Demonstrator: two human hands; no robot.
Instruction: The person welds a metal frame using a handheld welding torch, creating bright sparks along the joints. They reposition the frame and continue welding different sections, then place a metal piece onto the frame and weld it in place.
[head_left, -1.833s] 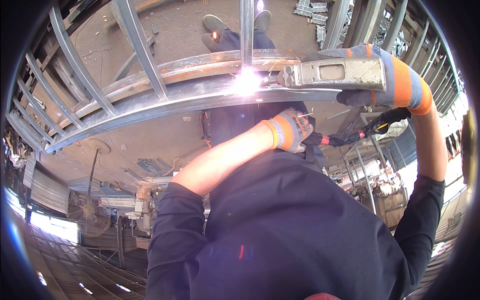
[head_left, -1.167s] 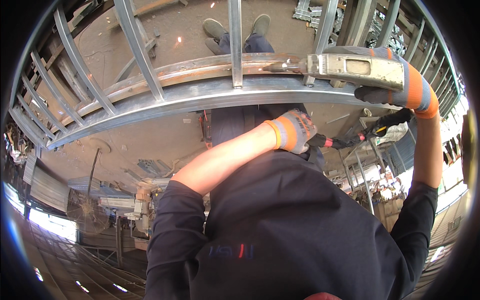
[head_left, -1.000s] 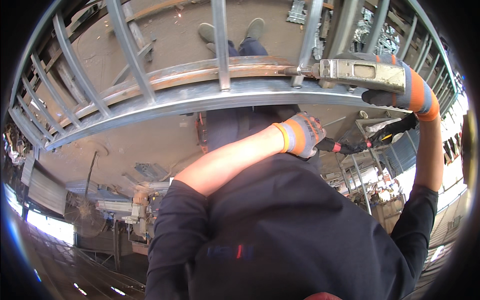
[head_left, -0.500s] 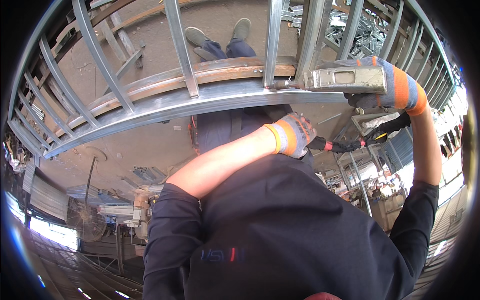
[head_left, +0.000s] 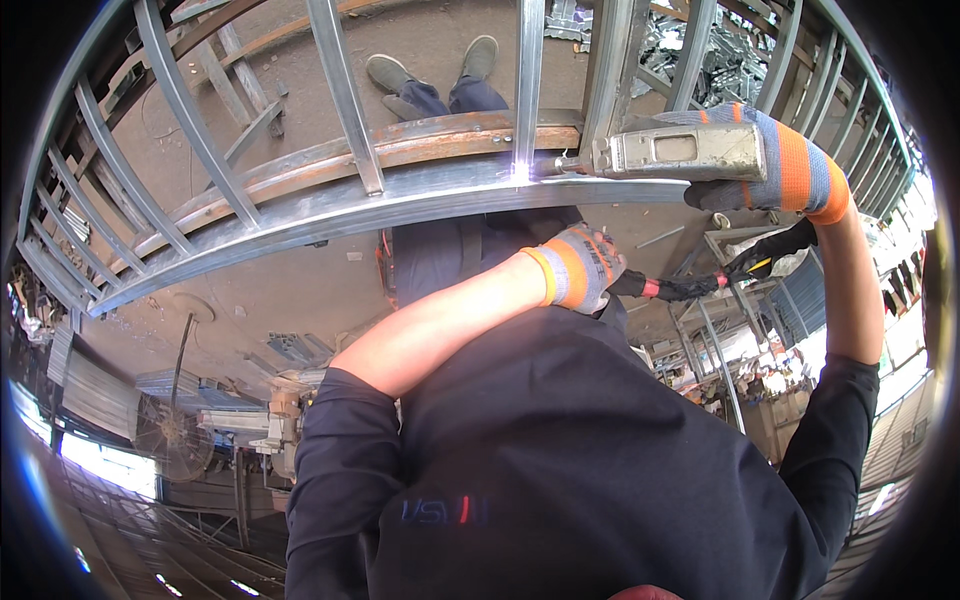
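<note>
My right hand (head_left: 775, 165), in a grey and orange glove, grips a grey box-shaped metal tool (head_left: 685, 152) held along the curved steel rail (head_left: 330, 215) of a railing frame. A small bright spark (head_left: 520, 172) glows on the rail just past the tool's left end, at the foot of an upright bar (head_left: 528, 80). My left hand (head_left: 582, 265), gloved the same way, is closed on a black tool with a red band (head_left: 685, 288) below the rail, pointing right.
The railing frame with several upright bars (head_left: 345, 90) spans the view. Beyond it are two legs in grey shoes (head_left: 430, 75) on the concrete floor. Cut metal stock (head_left: 740, 60) lies top right, a floor fan (head_left: 165, 440) lower left.
A strong welding flash on the rail went out, and now a small spark shows again. The bars have shifted across the view. Both hands keep their grips.
</note>
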